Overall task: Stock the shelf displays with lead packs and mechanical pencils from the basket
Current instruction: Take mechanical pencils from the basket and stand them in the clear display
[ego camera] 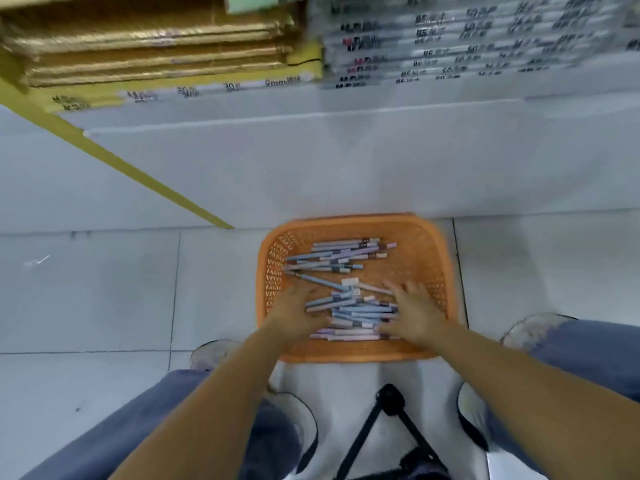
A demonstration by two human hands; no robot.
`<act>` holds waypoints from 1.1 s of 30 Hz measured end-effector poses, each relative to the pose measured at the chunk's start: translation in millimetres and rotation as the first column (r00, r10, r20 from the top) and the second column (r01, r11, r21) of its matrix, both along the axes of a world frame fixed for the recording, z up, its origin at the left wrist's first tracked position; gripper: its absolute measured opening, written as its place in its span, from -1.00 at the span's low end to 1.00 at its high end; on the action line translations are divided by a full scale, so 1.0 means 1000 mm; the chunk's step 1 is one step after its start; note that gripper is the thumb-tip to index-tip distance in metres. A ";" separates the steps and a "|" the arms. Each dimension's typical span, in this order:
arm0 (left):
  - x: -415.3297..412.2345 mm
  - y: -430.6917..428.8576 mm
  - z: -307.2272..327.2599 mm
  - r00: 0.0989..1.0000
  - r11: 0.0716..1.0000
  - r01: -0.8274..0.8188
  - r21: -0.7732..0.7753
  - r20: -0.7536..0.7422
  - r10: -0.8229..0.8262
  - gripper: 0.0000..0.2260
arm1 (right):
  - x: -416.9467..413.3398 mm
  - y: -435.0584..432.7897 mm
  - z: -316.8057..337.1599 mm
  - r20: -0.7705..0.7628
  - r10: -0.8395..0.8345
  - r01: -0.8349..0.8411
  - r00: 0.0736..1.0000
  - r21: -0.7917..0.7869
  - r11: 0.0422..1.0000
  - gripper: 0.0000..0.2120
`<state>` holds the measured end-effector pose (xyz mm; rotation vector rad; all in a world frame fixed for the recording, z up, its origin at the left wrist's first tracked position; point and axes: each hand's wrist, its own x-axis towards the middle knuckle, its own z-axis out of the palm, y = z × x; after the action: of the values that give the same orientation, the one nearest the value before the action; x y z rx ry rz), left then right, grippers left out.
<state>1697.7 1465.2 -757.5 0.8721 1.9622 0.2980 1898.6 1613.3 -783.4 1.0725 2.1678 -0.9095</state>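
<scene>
Orange basket (pixel 346 221) sits on the tiled floor (pixel 104 289), just in front of the white shelf base (pixel 311 161); mechanical pencils (pixel 339 254) lie loose inside in two heaps, one at the far side, one at the near side, mostly lying crosswise; small white piece (pixel 349 281) lies between the heaps, too blurred to identify; both hands are inside the basket at the near heap; left hand (pixel 298 313) at its left end, fingers extended and a little apart, thumb against the pencil ends; right hand (pixel 415 317) at its right end, fingers spread apart, thumb touching the pencils; neither hand is wrapped round a pencil as far as the blur lets me see; gold-coloured packs (pixel 156 46) stacked on the shelf upper left, clear labelled packs (pixel 450 36) stacked upper right, print unreadable; person crouches, blue jeans knees either side, a black tripod (pixel 389 403) on the floor between the feet.
</scene>
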 end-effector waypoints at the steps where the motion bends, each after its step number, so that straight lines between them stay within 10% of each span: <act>1: 0.001 0.000 -0.005 1.000 1.000 0.010 -0.003 0.004 -0.010 -0.36 | 0.000 -0.004 -0.005 0.021 0.025 -0.025 0.999 0.002 1.000 -0.01; 10: 0.006 0.004 -0.040 0.989 0.980 0.117 -0.161 -0.068 -0.130 -0.33 | 0.008 -0.012 -0.025 -0.067 0.016 -0.013 0.998 0.055 0.998 -0.47; 25: 0.008 0.004 -0.039 0.999 0.993 0.012 -0.118 0.032 -0.008 -0.72 | -0.001 0.024 -0.002 -0.097 -0.466 0.360 0.880 -0.505 0.785 -0.86; 33: 0.006 0.015 0.024 0.981 0.975 -0.192 0.110 0.015 0.192 -0.79 | -0.005 0.043 0.054 -0.177 -0.209 0.131 0.962 -0.373 0.918 -0.86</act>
<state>1703.2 1480.6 -733.8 0.7508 2.0453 0.5255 1893.5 1656.3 -729.9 1.0277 1.9818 -1.4984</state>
